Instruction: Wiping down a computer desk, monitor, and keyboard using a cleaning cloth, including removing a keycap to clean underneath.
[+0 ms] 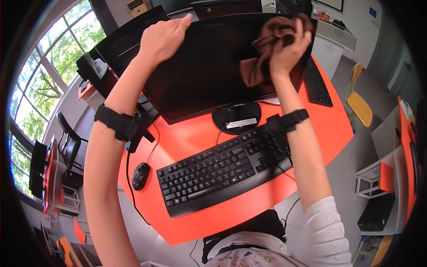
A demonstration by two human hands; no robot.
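A black computer monitor (213, 66) stands on its round base (218, 116), which bears a label with writing. My left hand (163, 40) grips its upper left corner; the thumb lies along the top edge, and the other fingers are hidden behind. At the screen's upper right, my right hand (289, 53) holds a crumpled brown cloth (253, 71) against or just before the glass. That hand and the cloth are slightly blurred. Below the monitor, a black keyboard (206, 182) lies at a slant, with a black mouse (140, 176) to its left.
The orange desk (186, 230) carries a second keyboard (317, 83) at its right. Cables run by the mouse and under my right forearm. Another monitor (126, 43) stands behind at the left. A yellow chair (359, 108) is at the right, a black chair (71, 143) at the left.
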